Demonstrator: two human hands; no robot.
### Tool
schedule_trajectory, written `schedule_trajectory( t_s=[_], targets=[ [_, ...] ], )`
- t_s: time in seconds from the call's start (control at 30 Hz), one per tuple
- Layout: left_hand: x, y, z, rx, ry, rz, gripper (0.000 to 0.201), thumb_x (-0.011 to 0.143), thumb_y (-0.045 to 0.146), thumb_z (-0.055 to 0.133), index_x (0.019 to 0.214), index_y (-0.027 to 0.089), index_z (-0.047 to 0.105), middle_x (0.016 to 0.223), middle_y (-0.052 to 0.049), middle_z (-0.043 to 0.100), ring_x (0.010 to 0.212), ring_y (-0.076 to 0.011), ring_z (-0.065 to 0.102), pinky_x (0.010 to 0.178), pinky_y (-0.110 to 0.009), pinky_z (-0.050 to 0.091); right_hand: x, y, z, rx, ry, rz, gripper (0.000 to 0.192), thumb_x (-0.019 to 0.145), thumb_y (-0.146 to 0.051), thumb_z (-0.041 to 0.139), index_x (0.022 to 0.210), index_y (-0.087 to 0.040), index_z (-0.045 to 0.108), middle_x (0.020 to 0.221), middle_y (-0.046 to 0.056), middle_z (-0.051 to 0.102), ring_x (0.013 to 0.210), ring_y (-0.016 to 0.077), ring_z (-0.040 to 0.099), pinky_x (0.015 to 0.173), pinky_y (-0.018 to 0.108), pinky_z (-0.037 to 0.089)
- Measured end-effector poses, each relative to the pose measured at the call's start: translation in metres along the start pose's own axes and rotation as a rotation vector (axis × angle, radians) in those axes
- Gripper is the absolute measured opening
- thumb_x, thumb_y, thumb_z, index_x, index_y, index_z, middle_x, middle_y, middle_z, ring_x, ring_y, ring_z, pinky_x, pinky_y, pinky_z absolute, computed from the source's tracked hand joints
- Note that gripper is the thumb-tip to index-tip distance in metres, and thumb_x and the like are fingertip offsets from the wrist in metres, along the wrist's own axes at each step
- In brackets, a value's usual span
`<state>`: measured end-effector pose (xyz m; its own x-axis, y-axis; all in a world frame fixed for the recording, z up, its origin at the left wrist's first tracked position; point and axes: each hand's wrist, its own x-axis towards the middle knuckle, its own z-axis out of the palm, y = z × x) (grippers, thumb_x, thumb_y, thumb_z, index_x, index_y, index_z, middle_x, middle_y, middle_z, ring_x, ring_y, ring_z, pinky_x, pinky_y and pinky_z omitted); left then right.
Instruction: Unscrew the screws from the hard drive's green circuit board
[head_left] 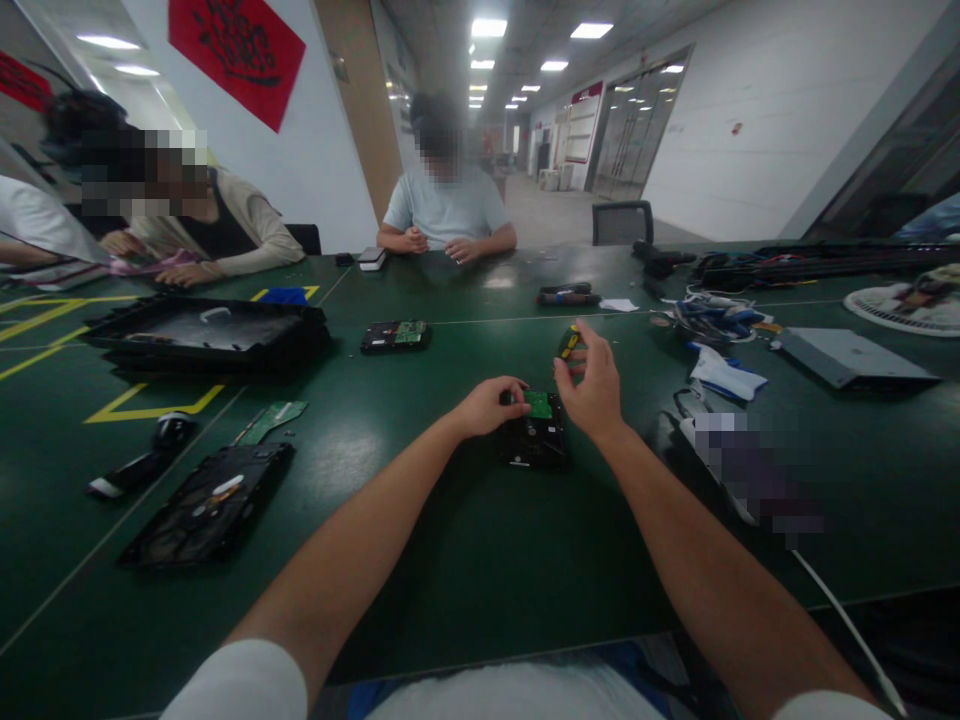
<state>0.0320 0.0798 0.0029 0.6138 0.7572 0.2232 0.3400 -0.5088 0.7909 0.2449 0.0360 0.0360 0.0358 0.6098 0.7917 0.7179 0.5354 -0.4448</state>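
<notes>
In front of me on the green table lies a black hard drive (534, 445), its green circuit board (538, 404) facing up at the far end. My left hand (493, 407) is at the drive's far left corner, thumb and fingers pinched together; what they hold, if anything, is too small to tell. Just above the drive's right side, my right hand (592, 385) grips a screwdriver with a black-and-yellow handle (570, 342), raised off the table. The screwdriver's shaft cannot be made out.
Another hard drive (396, 336) lies farther off. At left are black trays (206, 335), an opened black casing (210, 505) and a dark strap-like object (142, 460). At right are tangled cables (716, 315), a silver box (855, 358) and a corded device (742, 465). Two people (448, 210) sit opposite.
</notes>
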Motion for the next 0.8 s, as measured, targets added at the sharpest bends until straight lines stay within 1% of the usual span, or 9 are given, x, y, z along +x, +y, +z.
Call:
schedule_trajectory(
  t_s=[0.17,0.37,0.53,0.7,0.8],
  targets=[
    [0.0006,-0.0013,0.0011,0.001,0.006,0.006,0.013,0.084,0.030,0.074,0.083,0.020,0.066,0.130,-0.008,0.067,0.117,-0.0244,0.063,0.109,-0.042,0.042,-0.0002,0.0005,0.0003,-0.008,0.011,0.005,0.069,0.091,-0.027,0.061,0.154,-0.025,0.033,0.130,0.015,0.053,0.084,0.0202,0.065,0.073,0.042,0.065],
    [0.0015,-0.0029,0.0017,-0.006,-0.001,-0.009,0.014,0.083,0.031,0.074,0.083,0.019,0.066,0.131,-0.008,0.067,0.117,-0.0246,0.063,0.109,-0.043,0.042,-0.0002,-0.0008,0.0008,-0.010,0.010,-0.001,0.069,0.092,-0.024,0.057,0.156,-0.026,0.031,0.129,0.014,0.055,0.089,0.0219,0.066,0.074,0.042,0.064],
    [0.0012,-0.0045,0.0015,-0.008,0.006,-0.005,0.014,0.083,0.032,0.074,0.082,0.020,0.066,0.131,-0.007,0.067,0.116,-0.0251,0.063,0.108,-0.043,0.043,-0.0001,-0.0008,-0.0001,-0.023,0.016,0.005,0.068,0.091,-0.027,0.061,0.153,-0.026,0.034,0.126,0.014,0.055,0.083,0.0198,0.064,0.076,0.042,0.064],
    [0.0006,-0.0035,0.0009,-0.010,0.003,0.003,0.014,0.084,0.032,0.074,0.083,0.020,0.066,0.132,-0.007,0.066,0.117,-0.0251,0.063,0.109,-0.043,0.042,0.0007,-0.0015,-0.0007,-0.008,0.000,-0.006,0.069,0.091,-0.023,0.059,0.155,-0.026,0.032,0.123,0.013,0.056,0.090,0.0215,0.064,0.075,0.041,0.065],
    [0.0005,-0.0029,0.0006,-0.002,0.001,0.001,0.014,0.084,0.032,0.074,0.083,0.020,0.066,0.132,-0.007,0.066,0.117,-0.0253,0.063,0.109,-0.043,0.042,0.0010,-0.0016,-0.0011,-0.025,0.005,0.006,0.067,0.092,-0.026,0.060,0.154,-0.027,0.034,0.124,0.013,0.055,0.087,0.0213,0.064,0.074,0.042,0.065]
  ],
)
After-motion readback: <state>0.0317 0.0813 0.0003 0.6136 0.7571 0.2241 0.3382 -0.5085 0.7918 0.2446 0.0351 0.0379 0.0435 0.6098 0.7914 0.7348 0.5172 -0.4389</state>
